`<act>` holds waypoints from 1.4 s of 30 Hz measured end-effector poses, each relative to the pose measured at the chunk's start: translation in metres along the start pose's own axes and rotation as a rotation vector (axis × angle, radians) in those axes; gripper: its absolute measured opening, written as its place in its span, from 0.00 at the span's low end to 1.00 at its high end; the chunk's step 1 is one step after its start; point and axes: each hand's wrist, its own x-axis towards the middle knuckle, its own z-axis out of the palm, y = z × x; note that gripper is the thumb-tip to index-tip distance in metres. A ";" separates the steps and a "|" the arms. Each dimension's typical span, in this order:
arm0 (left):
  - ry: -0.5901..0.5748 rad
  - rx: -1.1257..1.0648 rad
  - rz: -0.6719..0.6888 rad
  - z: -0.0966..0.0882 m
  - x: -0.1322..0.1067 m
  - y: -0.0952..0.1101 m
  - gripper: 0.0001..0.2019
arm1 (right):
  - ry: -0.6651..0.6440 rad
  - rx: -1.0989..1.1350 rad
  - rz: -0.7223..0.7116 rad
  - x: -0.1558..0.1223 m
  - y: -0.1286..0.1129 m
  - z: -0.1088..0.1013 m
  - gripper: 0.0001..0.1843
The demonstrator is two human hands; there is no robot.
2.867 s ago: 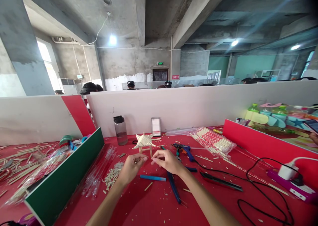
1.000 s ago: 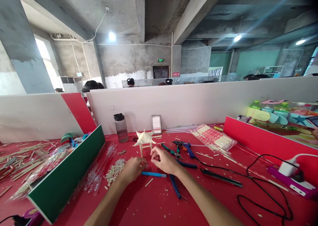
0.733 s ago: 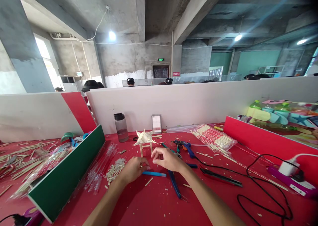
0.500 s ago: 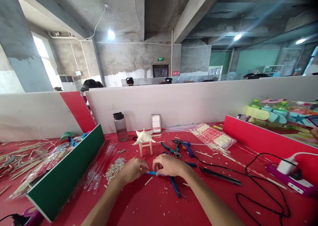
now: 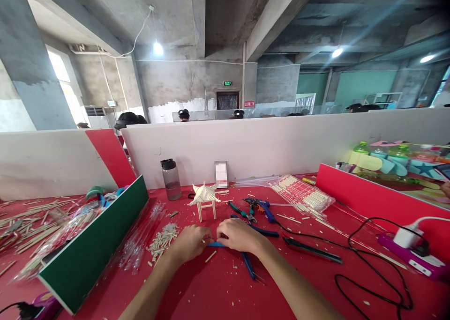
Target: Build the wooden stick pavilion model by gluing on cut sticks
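Note:
My left hand (image 5: 191,241) is closed, fingertips pinched together at the left end of a thin blue strip (image 5: 216,244) lying on the red table. A pale speck shows at those fingertips, too small to name. From the other side, my right hand (image 5: 239,235) curls its fingers down onto the strip and covers its right part. Just beyond both hands stands a little pavilion model (image 5: 204,200) made of pale sticks, with a pointed roof and thin legs. A short loose stick (image 5: 211,256) lies in front of the strip. Blue-handled pliers (image 5: 248,265) are partly behind my right hand.
Left are a pile of cut stick pieces (image 5: 163,240), clear plastic wrappers (image 5: 142,238) and a green divider (image 5: 94,245). A water bottle (image 5: 171,182) stands behind. Right are green-handled cutters (image 5: 242,211), a glue gun (image 5: 263,207), a black utility knife (image 5: 312,249), bundled sticks (image 5: 304,193) and a cable (image 5: 374,264).
Both hands stay at the blue strip with only slight finger shifts. The right fingers have lowered and curled a little more over it. Nothing else on the table has visibly moved.

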 end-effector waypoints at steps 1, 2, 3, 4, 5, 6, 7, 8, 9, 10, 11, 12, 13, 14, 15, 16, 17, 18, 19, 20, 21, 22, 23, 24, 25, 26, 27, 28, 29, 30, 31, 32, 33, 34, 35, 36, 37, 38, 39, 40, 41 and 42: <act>0.009 -0.012 -0.008 -0.001 0.000 0.000 0.12 | 0.009 0.013 0.005 0.000 0.000 -0.001 0.04; 0.019 -0.025 -0.020 -0.001 0.000 0.000 0.12 | 0.019 0.032 0.011 0.000 0.000 -0.001 0.05; 0.030 -0.041 -0.028 -0.002 0.000 -0.001 0.12 | 0.030 0.053 0.017 0.000 0.000 -0.002 0.05; 0.038 -0.062 -0.031 -0.003 0.000 -0.002 0.12 | 0.042 0.074 0.022 0.000 0.001 -0.003 0.06; 0.041 -0.088 -0.028 -0.004 0.000 -0.002 0.12 | 0.051 0.093 0.026 0.000 0.001 -0.003 0.06; 0.039 -0.116 -0.022 -0.005 0.000 -0.003 0.12 | 0.056 0.111 0.027 0.000 0.002 -0.004 0.06; 0.033 -0.144 -0.017 -0.005 0.000 -0.003 0.12 | 0.060 0.125 0.028 0.000 0.002 -0.004 0.06; 0.025 -0.168 -0.014 -0.005 0.000 -0.003 0.12 | 0.064 0.137 0.031 0.000 0.002 -0.004 0.05; 0.017 -0.185 -0.015 -0.005 0.000 -0.003 0.12 | 0.069 0.148 0.035 0.000 0.002 -0.004 0.05; 0.010 -0.194 -0.016 -0.004 0.000 -0.003 0.12 | 0.075 0.158 0.039 0.000 0.001 -0.004 0.06; 0.006 -0.199 -0.015 -0.003 0.000 -0.003 0.12 | 0.083 0.167 0.044 0.001 0.001 -0.004 0.06; 0.004 -0.203 -0.012 -0.001 0.001 -0.003 0.12 | 0.090 0.177 0.047 0.001 0.000 -0.004 0.06; 0.003 -0.206 -0.008 0.000 0.001 -0.003 0.12 | 0.094 0.187 0.047 0.001 -0.001 -0.004 0.06; 0.005 -0.208 -0.006 0.002 0.002 -0.003 0.12 | 0.097 0.198 0.047 0.002 -0.001 -0.005 0.07; 0.009 -0.206 -0.009 0.003 0.002 -0.002 0.12 | 0.099 0.207 0.045 0.002 -0.002 -0.005 0.07; 0.014 -0.201 -0.016 0.005 0.003 -0.002 0.11 | 0.102 0.214 0.044 0.002 -0.002 -0.005 0.07; 0.021 -0.192 -0.026 0.007 0.004 -0.002 0.11 | 0.106 0.221 0.043 0.002 -0.003 -0.006 0.07; 0.030 -0.183 -0.036 0.008 0.004 -0.003 0.10 | 0.111 0.228 0.042 0.002 -0.003 -0.006 0.07; 0.040 -0.177 -0.046 0.008 0.005 -0.003 0.10 | 0.116 0.235 0.042 0.002 -0.003 -0.007 0.07; 0.050 -0.173 -0.055 0.009 0.005 -0.003 0.09 | 0.121 0.242 0.042 0.002 -0.003 -0.007 0.07; 0.061 -0.173 -0.061 0.009 0.005 -0.003 0.10 | 0.127 0.249 0.042 0.003 -0.003 -0.007 0.07; 0.070 -0.176 -0.065 0.008 0.005 -0.003 0.10 | 0.132 0.254 0.041 0.003 -0.003 -0.007 0.07; 0.080 -0.181 -0.069 0.007 0.005 -0.003 0.11 | 0.138 0.258 0.042 0.003 -0.003 -0.008 0.07; 0.090 -0.191 -0.070 0.006 0.005 -0.003 0.11 | 0.145 0.259 0.043 0.003 -0.002 -0.008 0.07; 0.101 -0.203 -0.069 0.005 0.005 -0.003 0.11 | 0.151 0.259 0.045 0.003 -0.002 -0.008 0.07; 0.112 -0.219 -0.067 0.004 0.004 -0.003 0.12 | 0.155 0.259 0.049 0.004 -0.002 -0.008 0.08; 0.120 -0.236 -0.064 0.003 0.004 -0.003 0.13 | 0.159 0.260 0.053 0.004 -0.001 -0.008 0.08; 0.129 -0.252 -0.060 0.002 0.004 -0.002 0.13 | 0.162 0.261 0.059 0.004 -0.001 -0.008 0.08; 0.138 -0.266 -0.058 0.001 0.004 -0.002 0.14 | 0.165 0.262 0.063 0.004 -0.001 -0.008 0.08; 0.145 -0.279 -0.058 0.001 0.004 -0.001 0.14 | 0.168 0.264 0.066 0.004 -0.001 -0.008 0.08; 0.153 -0.290 -0.059 0.000 0.004 0.000 0.14 | 0.172 0.263 0.069 0.004 -0.001 -0.007 0.09; 0.159 -0.302 -0.060 0.000 0.004 0.000 0.14 | 0.175 0.262 0.071 0.004 0.000 -0.007 0.09; 0.166 -0.315 -0.061 0.000 0.004 0.001 0.14 | 0.177 0.260 0.073 0.004 0.000 -0.006 0.09; 0.172 -0.328 -0.061 -0.001 0.004 0.001 0.14 | 0.179 0.258 0.075 0.004 0.000 -0.006 0.09; 0.178 -0.342 -0.061 -0.001 0.004 0.001 0.14 | 0.179 0.258 0.077 0.004 0.001 -0.006 0.09; 0.185 -0.356 -0.061 -0.001 0.004 0.001 0.14 | 0.178 0.260 0.078 0.004 0.001 -0.005 0.09; 0.193 -0.370 -0.061 -0.001 0.005 0.001 0.14 | 0.178 0.264 0.080 0.004 0.001 -0.005 0.09; 0.202 -0.384 -0.063 -0.001 0.005 0.000 0.14 | 0.178 0.269 0.081 0.004 0.002 -0.004 0.09; 0.213 -0.398 -0.065 -0.001 0.005 0.000 0.14 | 0.177 0.271 0.083 0.004 0.002 -0.003 0.08; 0.222 -0.412 -0.066 -0.001 0.006 0.000 0.14 | 0.176 0.271 0.085 0.004 0.002 -0.002 0.08; 0.233 -0.428 -0.069 0.000 0.006 0.000 0.13 | 0.176 0.268 0.089 0.004 0.002 0.000 0.08; 0.242 -0.443 -0.070 0.000 0.007 0.000 0.13 | 0.176 0.262 0.092 0.004 0.002 0.002 0.07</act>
